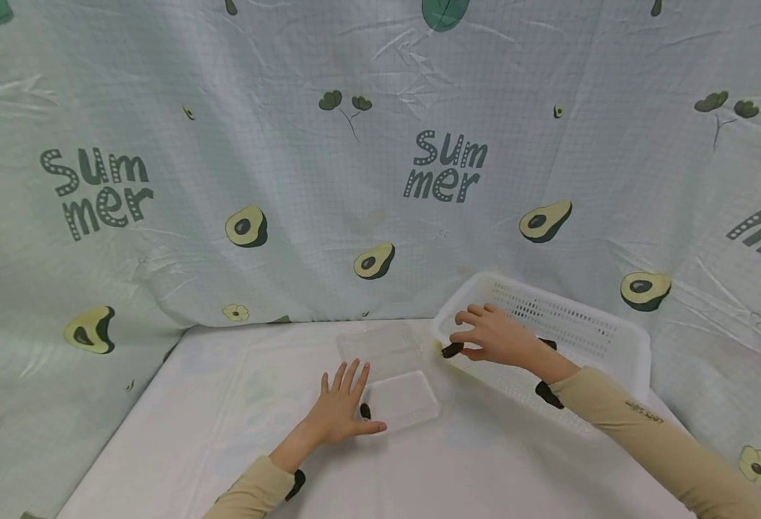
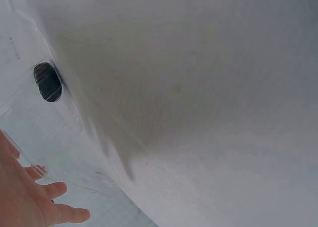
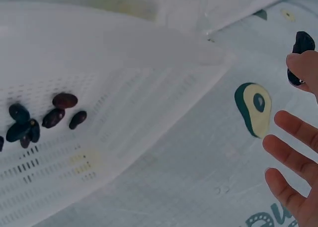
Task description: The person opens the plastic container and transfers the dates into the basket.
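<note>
My right hand (image 1: 494, 336) pinches a dark oval fruit (image 1: 452, 349) between thumb and index finger, by the near left corner of a white slotted basket (image 1: 604, 317). Its other fingers are spread in the right wrist view. More dark oval fruits (image 3: 53, 117) lie in the basket. My left hand (image 1: 340, 409), fingers spread, is at the left side of a clear plastic box (image 1: 413, 400). One dark fruit (image 1: 365, 411) sits at the box's left end, also visible through the plastic in the left wrist view.
The box's clear lid (image 1: 380, 344) lies behind it, toward the back of the white table (image 1: 238, 404). A curtain (image 1: 328, 180) printed with avocados hangs behind and along both sides. The basket stands at the back right, close to the curtain.
</note>
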Demonstrator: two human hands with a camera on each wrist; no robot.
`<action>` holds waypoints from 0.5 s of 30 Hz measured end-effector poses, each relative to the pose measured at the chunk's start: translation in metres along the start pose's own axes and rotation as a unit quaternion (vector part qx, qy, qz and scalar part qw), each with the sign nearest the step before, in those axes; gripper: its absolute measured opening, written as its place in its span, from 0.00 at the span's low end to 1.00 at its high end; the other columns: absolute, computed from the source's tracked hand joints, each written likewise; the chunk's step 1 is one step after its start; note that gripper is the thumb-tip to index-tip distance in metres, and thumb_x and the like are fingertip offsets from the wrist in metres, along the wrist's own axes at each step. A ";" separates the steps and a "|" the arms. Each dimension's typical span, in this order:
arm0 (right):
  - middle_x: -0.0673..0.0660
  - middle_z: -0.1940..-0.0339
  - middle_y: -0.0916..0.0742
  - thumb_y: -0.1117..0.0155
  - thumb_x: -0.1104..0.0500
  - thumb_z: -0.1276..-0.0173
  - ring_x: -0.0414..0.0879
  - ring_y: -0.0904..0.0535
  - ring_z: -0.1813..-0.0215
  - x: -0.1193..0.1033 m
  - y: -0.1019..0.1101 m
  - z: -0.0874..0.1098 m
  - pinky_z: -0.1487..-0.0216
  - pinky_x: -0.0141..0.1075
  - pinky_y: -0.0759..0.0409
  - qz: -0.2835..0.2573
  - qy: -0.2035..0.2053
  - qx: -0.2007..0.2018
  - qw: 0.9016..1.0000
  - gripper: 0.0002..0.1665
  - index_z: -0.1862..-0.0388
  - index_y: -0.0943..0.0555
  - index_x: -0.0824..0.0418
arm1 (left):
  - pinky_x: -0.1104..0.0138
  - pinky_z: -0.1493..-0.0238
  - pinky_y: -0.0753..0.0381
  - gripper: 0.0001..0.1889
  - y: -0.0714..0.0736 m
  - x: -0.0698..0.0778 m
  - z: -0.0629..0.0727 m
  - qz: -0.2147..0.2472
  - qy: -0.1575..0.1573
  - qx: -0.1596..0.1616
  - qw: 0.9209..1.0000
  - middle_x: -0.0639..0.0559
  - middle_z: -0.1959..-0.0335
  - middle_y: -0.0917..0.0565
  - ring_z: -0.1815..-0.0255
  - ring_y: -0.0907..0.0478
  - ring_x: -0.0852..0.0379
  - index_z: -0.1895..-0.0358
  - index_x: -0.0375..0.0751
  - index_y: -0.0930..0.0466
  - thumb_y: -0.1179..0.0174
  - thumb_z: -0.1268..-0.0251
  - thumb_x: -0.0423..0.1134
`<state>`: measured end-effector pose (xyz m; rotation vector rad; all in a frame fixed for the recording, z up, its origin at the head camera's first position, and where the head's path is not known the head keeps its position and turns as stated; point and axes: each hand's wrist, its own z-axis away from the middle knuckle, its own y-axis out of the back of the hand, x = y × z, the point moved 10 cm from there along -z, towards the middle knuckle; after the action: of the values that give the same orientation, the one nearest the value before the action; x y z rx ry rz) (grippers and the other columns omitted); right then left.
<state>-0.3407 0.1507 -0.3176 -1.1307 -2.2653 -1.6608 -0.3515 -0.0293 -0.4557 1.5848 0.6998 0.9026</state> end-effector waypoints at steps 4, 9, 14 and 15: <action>0.49 0.66 0.23 0.27 0.51 0.56 0.42 0.32 0.69 0.017 0.006 0.016 0.73 0.33 0.37 -0.018 -0.026 0.015 0.999 0.15 0.70 0.24 0.45 | 0.36 0.41 0.52 0.55 0.000 0.001 0.000 0.001 -0.002 0.001 1.000 0.38 0.29 0.53 0.30 0.55 0.35 0.29 0.40 0.59 0.53 0.54 0.75; 0.51 0.66 0.22 0.27 0.53 0.57 0.44 0.29 0.68 0.038 0.009 0.035 0.74 0.35 0.35 -0.020 -0.059 0.013 0.998 0.16 0.68 0.21 0.46 | 0.36 0.41 0.51 0.55 0.002 0.002 0.001 -0.001 -0.002 0.004 1.000 0.38 0.29 0.52 0.30 0.55 0.35 0.29 0.39 0.58 0.52 0.54 0.73; 0.54 0.66 0.21 0.27 0.52 0.58 0.46 0.28 0.69 0.058 0.013 0.048 0.78 0.35 0.37 0.017 -0.072 0.013 0.997 0.17 0.68 0.21 0.48 | 0.36 0.41 0.51 0.54 0.002 0.002 0.001 -0.005 -0.002 0.005 1.000 0.38 0.29 0.53 0.30 0.55 0.35 0.29 0.40 0.58 0.53 0.53 0.73; 0.55 0.66 0.21 0.27 0.52 0.59 0.47 0.28 0.69 0.062 0.014 0.051 0.78 0.35 0.36 0.024 -0.074 0.014 0.997 0.17 0.68 0.21 0.48 | 0.36 0.41 0.51 0.54 0.002 0.002 0.001 -0.005 -0.001 0.005 1.000 0.38 0.29 0.53 0.30 0.55 0.35 0.29 0.40 0.59 0.53 0.53 0.73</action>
<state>-0.3597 0.2267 -0.2962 -1.3315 -2.3196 -1.5714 -0.3492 -0.0286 -0.4531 1.5894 0.7105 0.8914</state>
